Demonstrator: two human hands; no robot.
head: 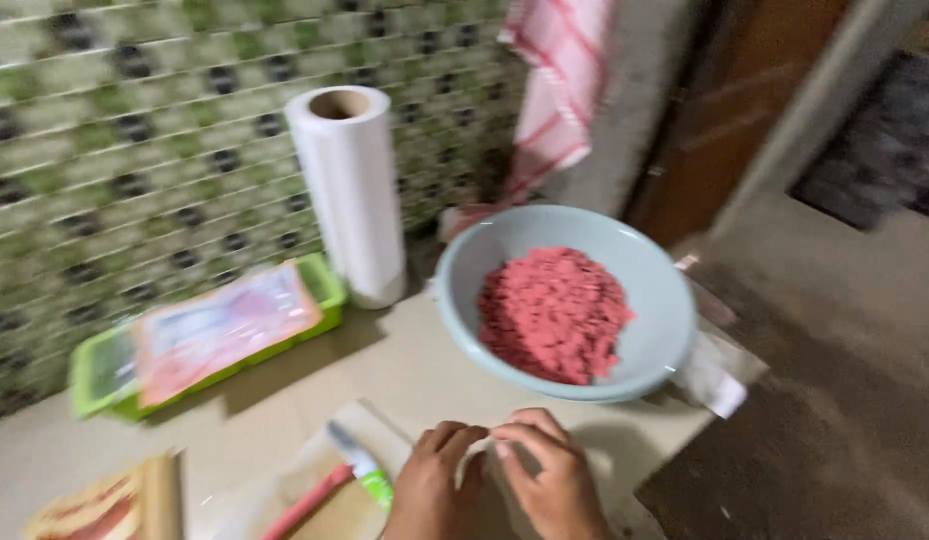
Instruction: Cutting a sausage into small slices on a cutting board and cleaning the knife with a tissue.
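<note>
The round pale blue bowl (652,300) at 12 o'clock is already full of pink bits (552,312). Both hands, left hand (431,487) and right hand (552,472), pinch something thin with narrow fingers; I cannot tell what.

Both hands sit low in the view, close together at the bottom edge, backs turned up toward the camera. The left hand (431,485) has its fingers curled inward, knuckles raised, fingertips meeting those of the other hand. The right hand (551,478) is likewise bent, its fingers (514,432) drawn together in a pinch that touches the left fingertips. Only the hands and the start of the wrists show; the forearms are out of frame
</note>
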